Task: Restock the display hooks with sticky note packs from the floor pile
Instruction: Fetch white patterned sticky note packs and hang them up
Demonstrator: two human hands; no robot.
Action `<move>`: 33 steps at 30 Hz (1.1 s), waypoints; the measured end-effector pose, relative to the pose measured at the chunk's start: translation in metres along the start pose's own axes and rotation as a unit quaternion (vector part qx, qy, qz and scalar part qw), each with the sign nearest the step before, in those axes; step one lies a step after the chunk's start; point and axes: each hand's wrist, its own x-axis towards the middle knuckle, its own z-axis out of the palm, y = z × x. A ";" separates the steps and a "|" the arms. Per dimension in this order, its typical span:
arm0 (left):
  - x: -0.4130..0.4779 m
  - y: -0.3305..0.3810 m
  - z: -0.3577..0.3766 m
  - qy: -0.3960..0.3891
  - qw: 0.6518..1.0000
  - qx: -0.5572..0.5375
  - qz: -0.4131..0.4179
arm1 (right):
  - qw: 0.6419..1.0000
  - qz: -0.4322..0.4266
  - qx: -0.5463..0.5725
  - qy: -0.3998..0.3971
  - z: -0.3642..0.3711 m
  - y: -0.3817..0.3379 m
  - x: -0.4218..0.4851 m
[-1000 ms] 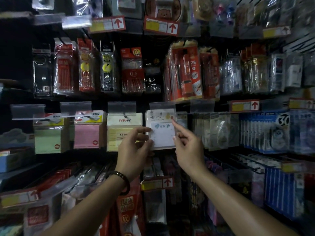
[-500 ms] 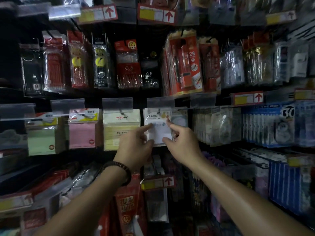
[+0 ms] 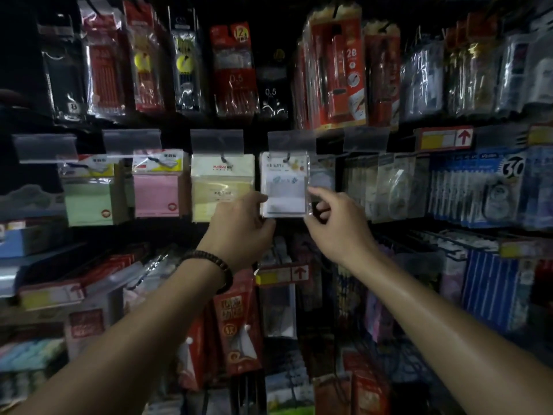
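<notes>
Two hands [image 3: 243, 227] [image 3: 336, 232] on one white pack [image 3: 284, 187]

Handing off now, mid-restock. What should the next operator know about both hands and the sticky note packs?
Left hand: holds the white pack at its lower left edge.
Right hand: pinches its lower right edge.
Things: the white pack appears to hang on its hook, right of the yellow pack.
Done: this pack looks hung.
Left: let go and fetch more; the floor pile is out of view.
</notes>
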 end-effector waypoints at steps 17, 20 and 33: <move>-0.349 -0.151 0.161 -0.194 0.976 -0.036 -0.093 | 0.969 0.171 0.051 -0.171 0.105 0.143 -0.379; -0.405 -0.190 0.207 -0.278 0.946 -0.027 -0.162 | 0.925 0.282 0.017 -0.253 0.145 0.193 -0.460; -0.508 -0.284 0.322 -0.444 0.823 -0.056 -0.350 | 0.757 0.417 -0.167 -0.474 0.299 0.304 -0.585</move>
